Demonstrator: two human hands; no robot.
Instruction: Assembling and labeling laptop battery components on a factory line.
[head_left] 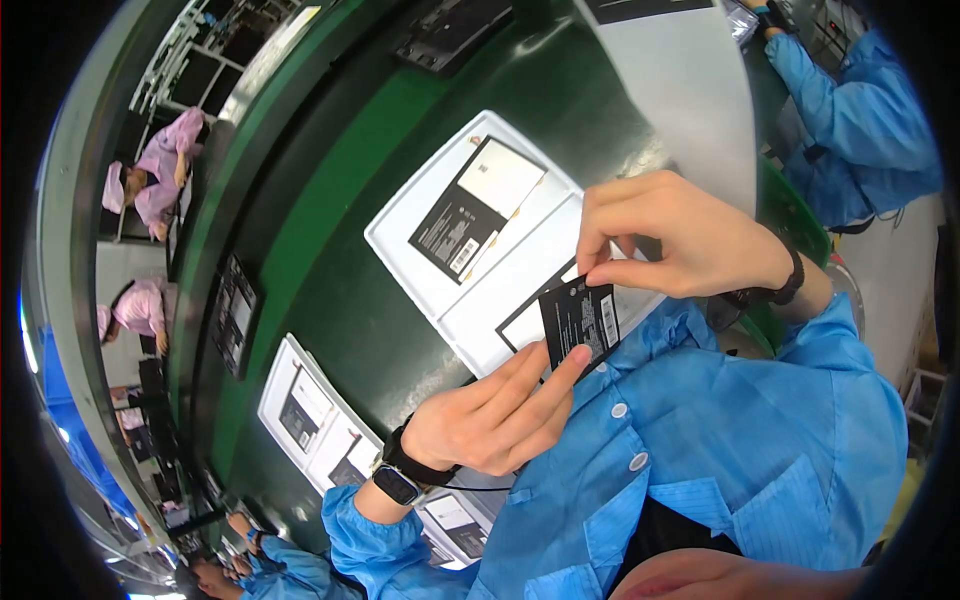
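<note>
A thin black rectangular battery (pixel 580 322) with white print and a barcode is between my two hands, tilted above a white tray (pixel 415 190). My right hand (pixel 680 235) pinches its upper edge between thumb and fingers. Along its lower edge, the fingers of my left hand (pixel 490 420) grip it, one fingertip lying on the printed face. Inside the tray, a flat black-and-white battery (pixel 455 230) lies in one compartment. Another dark, pale-centred piece (pixel 520 325) is partly hidden behind the held battery and my right hand.
A second white tray (pixel 275 400) with similar batteries stands to the left; another (pixel 485 497) shows below my left wrist. Electronic units (pixel 235 315) sit along the green line. A white panel (pixel 690 90) rises at upper right. A blue-sleeved co-worker (pixel 850 120) is at right, pink-clothed people (pixel 165 165) far left.
</note>
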